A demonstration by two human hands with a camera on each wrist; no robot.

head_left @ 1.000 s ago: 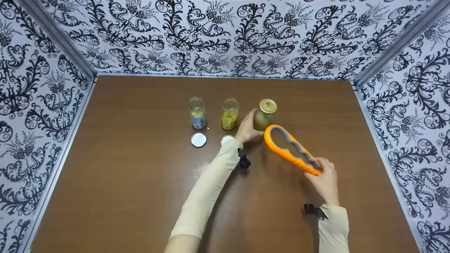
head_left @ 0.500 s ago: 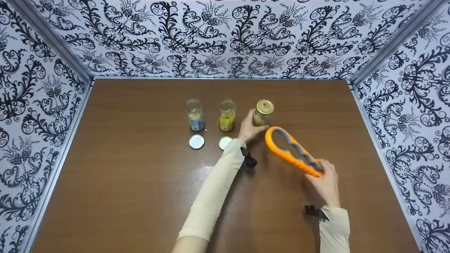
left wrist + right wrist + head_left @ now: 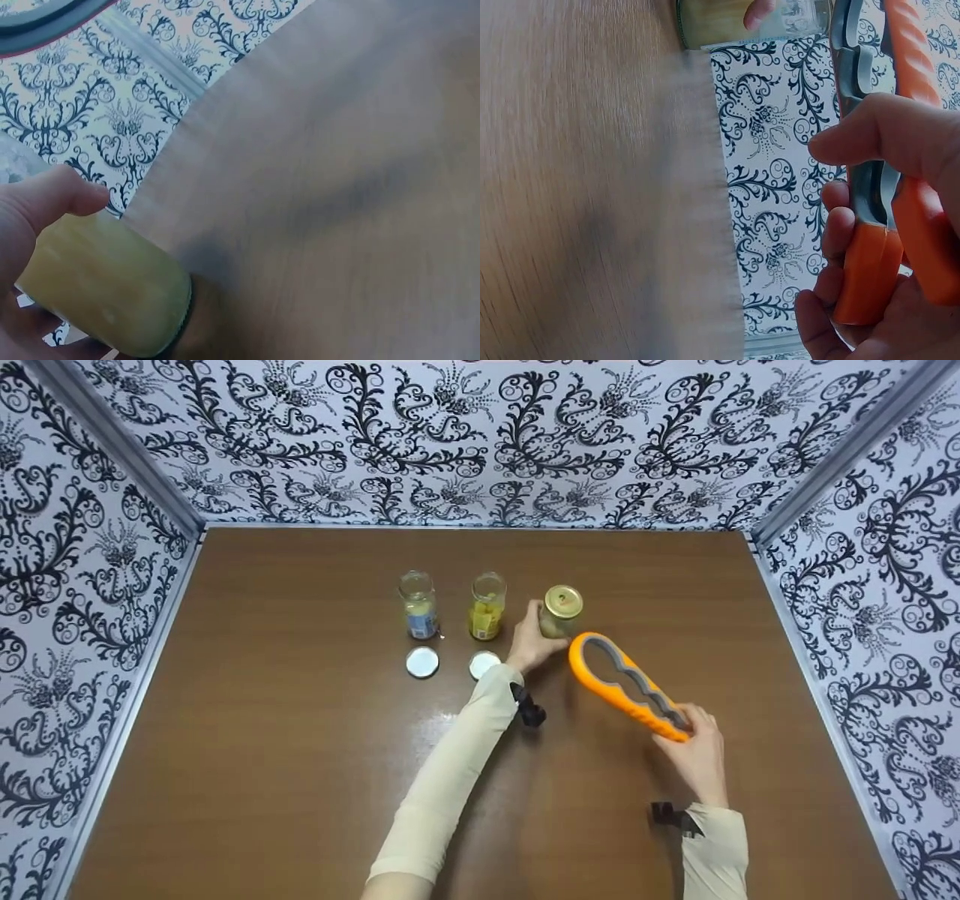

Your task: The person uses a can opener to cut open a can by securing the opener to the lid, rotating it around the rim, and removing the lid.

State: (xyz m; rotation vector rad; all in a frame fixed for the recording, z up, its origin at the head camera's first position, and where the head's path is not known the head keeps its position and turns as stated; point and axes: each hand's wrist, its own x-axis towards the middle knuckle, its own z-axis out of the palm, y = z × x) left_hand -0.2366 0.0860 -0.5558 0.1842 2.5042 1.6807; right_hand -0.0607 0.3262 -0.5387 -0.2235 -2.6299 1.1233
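My left hand [image 3: 531, 641] grips a glass jar [image 3: 557, 624] with a gold lid [image 3: 563, 601], thumb on the near side and fingers round its left. In the left wrist view the jar [image 3: 112, 285] looks pale yellow-green, with the thumb over it. My right hand [image 3: 699, 750] holds an orange jar opener [image 3: 616, 692] with a grey scalloped inner edge by its lower right end. The opener's wide loop is just right of and nearer than the jar. In the right wrist view fingers and thumb curl round the opener [image 3: 870, 274].
Two lidless glass jars stand to the left, one with a blue label [image 3: 421, 622], one with yellow contents [image 3: 486, 619]. A white lid [image 3: 422, 662] lies before the first, another lid [image 3: 484, 664] before the second, beside my left sleeve. Patterned walls [image 3: 480, 442] enclose the brown table [image 3: 300, 750].
The gold-lidded jar has shifted slightly nearer to me in my left hand. The opener stays in my right hand, almost unmoved.
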